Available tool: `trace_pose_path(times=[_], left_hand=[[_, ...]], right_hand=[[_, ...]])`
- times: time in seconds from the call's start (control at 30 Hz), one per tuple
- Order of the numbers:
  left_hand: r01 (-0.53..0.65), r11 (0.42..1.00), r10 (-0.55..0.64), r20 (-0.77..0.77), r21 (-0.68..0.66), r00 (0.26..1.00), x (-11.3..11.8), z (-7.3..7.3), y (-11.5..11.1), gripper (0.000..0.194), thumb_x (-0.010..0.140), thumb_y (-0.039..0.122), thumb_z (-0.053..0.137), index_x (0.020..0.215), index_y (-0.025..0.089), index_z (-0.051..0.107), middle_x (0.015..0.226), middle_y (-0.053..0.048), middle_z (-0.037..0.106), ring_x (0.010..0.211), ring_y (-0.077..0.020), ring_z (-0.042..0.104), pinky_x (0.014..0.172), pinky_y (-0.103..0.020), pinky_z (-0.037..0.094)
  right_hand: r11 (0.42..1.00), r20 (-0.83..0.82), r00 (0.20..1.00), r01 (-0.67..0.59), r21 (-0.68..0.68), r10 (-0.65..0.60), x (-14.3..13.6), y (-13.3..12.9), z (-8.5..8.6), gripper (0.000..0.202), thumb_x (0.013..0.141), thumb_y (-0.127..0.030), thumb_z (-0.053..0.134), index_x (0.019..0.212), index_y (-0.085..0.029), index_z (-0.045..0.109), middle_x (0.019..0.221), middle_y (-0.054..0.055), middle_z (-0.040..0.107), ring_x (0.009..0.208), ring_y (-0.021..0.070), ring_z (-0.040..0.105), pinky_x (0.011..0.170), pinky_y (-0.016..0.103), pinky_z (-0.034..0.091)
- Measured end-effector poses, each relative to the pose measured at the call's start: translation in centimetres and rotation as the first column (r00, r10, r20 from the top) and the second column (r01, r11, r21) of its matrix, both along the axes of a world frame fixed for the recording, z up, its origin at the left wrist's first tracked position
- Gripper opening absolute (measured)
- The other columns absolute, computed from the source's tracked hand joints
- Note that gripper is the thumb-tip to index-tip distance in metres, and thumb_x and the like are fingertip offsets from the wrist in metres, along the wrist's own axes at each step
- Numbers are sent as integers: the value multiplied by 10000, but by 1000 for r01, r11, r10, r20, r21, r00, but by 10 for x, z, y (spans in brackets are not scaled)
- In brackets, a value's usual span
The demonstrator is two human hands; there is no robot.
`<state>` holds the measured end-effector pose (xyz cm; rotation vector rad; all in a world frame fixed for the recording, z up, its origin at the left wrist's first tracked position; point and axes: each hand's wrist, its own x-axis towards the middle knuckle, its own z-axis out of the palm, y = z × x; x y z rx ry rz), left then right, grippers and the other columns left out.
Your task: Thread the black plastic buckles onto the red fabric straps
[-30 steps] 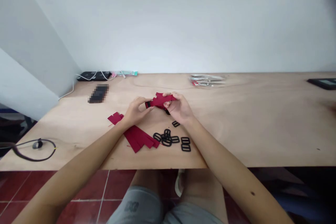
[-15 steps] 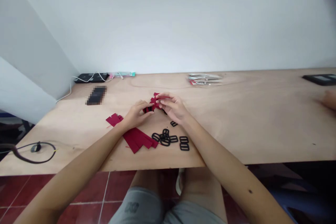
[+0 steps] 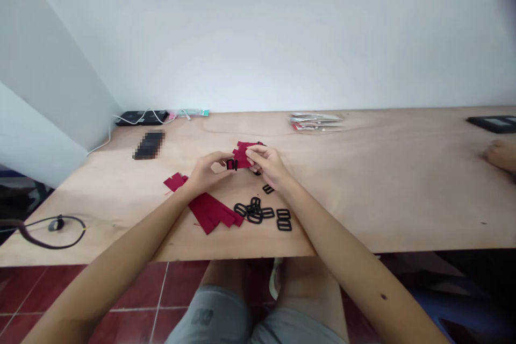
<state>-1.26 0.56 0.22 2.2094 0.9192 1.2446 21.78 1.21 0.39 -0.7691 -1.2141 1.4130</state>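
Between thumb and fingers, my left hand (image 3: 207, 172) grips a black slide buckle (image 3: 231, 165) at the left edge of a red fabric strip (image 3: 242, 156). My right hand (image 3: 269, 165) pinches that strip from the right, thumb on top. More red pieces and black edges show behind my right fingers, partly hidden. Under my left forearm lie flat red strips (image 3: 207, 212), fanned out. Nearer the table's front edge are several loose black buckles (image 3: 255, 209) in a small heap, with two more buckles (image 3: 284, 220) side by side to their right.
A pixelated dark rectangle (image 3: 149, 144), black boxes with a white cable (image 3: 141, 117) and a cable loop (image 3: 56, 232) are on the left of the table (image 3: 382, 183). Thin packets (image 3: 316, 122) lie by the wall. Another person's hand (image 3: 501, 155) rests at the right, near a dark device (image 3: 494, 123).
My hands have spread slightly apart, showing more of the red strip and the black buckle at its left end. The other person's hand has come further into view.
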Motion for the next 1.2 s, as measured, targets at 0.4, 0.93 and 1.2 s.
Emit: trace_pose_path(times=[0.4,0.93,1.2], left_hand=[[58,988,-20,261,-142,965,6,3,-2,543,754,441,963,1195,176,793,1131,-145,807,828,-200,743,783,-370,661],[26,992,9,269,-126,963,10,0,-4,485,775,432,950,1150,168,792,1115,-136,814,1002,-249,772,938,-423,656],[22,997,-4,240,-72,971,10,-3,-4,526,780,413,951,1217,179,774,1153,-138,811,1050,-262,777,941,-409,651]], right_hand=[[971,282,959,-74,227,7,0,1,-6,267,872,-449,781,805,-191,764,766,35,727,703,177,631,665,297,501],[990,182,980,-100,99,81,-12,-6,-10,359,883,-552,792,896,-197,746,683,-13,636,517,99,439,493,251,301],[993,125,988,-98,58,90,-14,-7,-13,394,841,-564,835,889,-192,717,691,-1,666,538,110,532,517,250,403]])
